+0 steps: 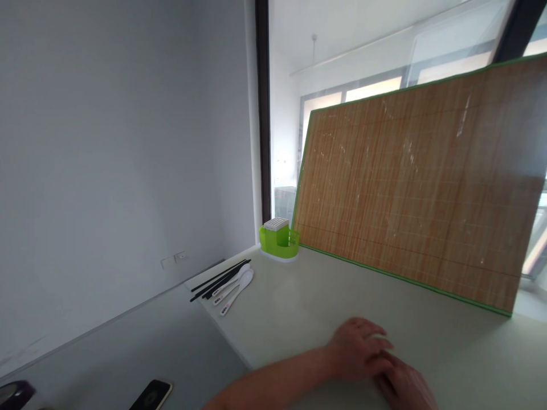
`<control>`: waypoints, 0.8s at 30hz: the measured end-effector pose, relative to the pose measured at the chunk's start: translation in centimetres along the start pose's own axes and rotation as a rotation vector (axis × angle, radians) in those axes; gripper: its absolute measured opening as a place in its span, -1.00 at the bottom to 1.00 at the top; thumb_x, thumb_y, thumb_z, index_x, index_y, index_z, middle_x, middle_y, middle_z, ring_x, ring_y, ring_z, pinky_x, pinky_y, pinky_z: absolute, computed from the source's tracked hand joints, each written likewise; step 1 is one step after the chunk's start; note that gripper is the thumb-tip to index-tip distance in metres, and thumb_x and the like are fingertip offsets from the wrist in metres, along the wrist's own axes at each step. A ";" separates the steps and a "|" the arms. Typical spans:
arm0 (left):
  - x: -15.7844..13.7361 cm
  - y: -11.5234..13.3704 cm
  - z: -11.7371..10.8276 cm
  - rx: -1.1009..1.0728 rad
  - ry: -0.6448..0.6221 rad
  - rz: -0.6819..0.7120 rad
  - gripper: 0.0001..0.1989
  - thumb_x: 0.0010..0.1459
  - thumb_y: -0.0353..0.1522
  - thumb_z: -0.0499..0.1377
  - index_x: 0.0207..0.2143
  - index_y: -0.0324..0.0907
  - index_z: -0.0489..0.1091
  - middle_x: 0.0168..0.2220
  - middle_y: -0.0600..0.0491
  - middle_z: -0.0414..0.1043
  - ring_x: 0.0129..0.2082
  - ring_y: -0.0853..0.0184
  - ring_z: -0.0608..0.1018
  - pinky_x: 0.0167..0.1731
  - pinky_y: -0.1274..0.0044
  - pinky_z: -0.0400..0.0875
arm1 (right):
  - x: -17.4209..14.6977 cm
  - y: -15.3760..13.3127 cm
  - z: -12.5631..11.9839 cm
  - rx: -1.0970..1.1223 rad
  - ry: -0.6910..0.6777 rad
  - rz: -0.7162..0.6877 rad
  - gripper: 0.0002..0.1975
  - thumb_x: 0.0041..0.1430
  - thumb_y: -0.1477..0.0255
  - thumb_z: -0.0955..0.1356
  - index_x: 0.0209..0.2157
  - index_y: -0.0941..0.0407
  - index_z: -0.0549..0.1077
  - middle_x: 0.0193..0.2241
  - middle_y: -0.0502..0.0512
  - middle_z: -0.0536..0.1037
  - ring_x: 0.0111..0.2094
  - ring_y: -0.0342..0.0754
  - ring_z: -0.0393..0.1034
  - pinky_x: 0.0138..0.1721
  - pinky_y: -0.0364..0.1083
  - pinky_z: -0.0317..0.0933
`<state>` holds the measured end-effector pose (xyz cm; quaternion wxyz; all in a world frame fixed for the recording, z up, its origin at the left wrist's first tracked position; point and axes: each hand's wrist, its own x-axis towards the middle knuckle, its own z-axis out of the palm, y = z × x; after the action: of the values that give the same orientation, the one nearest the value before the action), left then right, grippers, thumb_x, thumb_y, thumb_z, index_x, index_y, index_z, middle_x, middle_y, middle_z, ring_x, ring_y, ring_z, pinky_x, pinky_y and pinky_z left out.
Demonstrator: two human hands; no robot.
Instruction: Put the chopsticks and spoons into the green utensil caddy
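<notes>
On the table at the bottom of the head view, my left hand (358, 348) reaches in from the lower left. Its fingers are slightly apart and rest over the fingers of my right hand (405, 384). The left hand shows nothing in its grasp. The right hand's fingers are partly covered and blurred, so their state is unclear. To the left of the hands, several white spoons (237, 290) lie near the table edge beside several black chopsticks (217, 280). A bright green utensil holder (280, 244) with a pale slotted top stands at the back corner.
A large bamboo mat (410, 188) with green edging leans against the window behind the pale table (307, 304). A phone (152, 395) lies lower left, below the table's edge. A dark object (16, 393) shows at the far lower left. A wall (119, 154) bounds the left side.
</notes>
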<state>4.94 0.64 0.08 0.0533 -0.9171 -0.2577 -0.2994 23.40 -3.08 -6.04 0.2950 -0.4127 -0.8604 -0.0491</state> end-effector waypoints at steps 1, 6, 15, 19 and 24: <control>-1.0 -1.6 -1.7 0.034 0.023 -0.095 -0.60 0.16 -0.13 0.03 0.01 -0.08 0.29 0.06 0.04 0.30 0.03 0.34 0.33 0.06 0.44 0.16 | 0.9 0.4 0.2 -0.007 -0.051 -0.010 -0.81 0.23 0.36 0.22 -0.19 -0.04 0.43 -0.29 0.01 0.52 -0.38 -0.09 0.45 -0.39 -0.16 0.34; -8.6 -11.2 -10.9 0.432 0.041 -0.729 -0.53 0.09 -0.31 0.09 0.08 -0.17 0.19 0.10 -0.06 0.20 0.08 0.19 0.23 0.06 0.33 0.10 | 1.8 0.8 0.1 -0.053 -0.166 -0.006 -0.70 0.25 0.36 0.14 -0.08 -0.04 0.40 -0.16 0.05 0.52 -0.21 -0.01 0.47 -0.26 -0.11 0.37; -20.1 -16.3 -16.3 0.741 -0.235 -1.216 -0.45 0.10 -0.13 0.02 0.09 -0.22 0.16 0.04 -0.18 0.25 0.05 0.05 0.23 -0.04 0.29 0.08 | 1.4 1.1 0.2 -0.047 -0.191 0.015 -0.69 0.25 0.33 0.13 -0.08 -0.07 0.40 -0.16 0.03 0.52 -0.23 -0.03 0.48 -0.27 -0.12 0.37; -20.4 -15.9 -15.5 0.743 -0.242 -1.256 -0.48 0.14 -0.11 -0.06 0.06 -0.23 0.20 -0.01 -0.19 0.29 0.01 0.04 0.26 -0.08 0.28 0.09 | 1.4 1.1 0.1 -0.052 -0.187 0.018 -0.69 0.26 0.32 0.13 -0.07 -0.08 0.39 -0.15 0.02 0.52 -0.21 -0.03 0.47 -0.26 -0.11 0.37; -20.2 -15.9 -15.7 0.718 -0.239 -1.256 -0.57 0.17 -0.19 -0.06 -0.01 -0.24 0.27 -0.09 -0.18 0.33 -0.04 0.04 0.29 -0.11 0.27 0.12 | 1.4 1.0 0.0 -0.073 -0.191 0.018 -0.69 0.26 0.32 0.13 -0.08 -0.08 0.40 -0.15 0.02 0.52 -0.21 -0.02 0.47 -0.27 -0.10 0.38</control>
<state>-25.21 1.46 0.30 0.1404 -0.5488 -0.8212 -0.0688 23.46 -1.42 -5.44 0.1968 -0.4339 -0.8784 -0.0381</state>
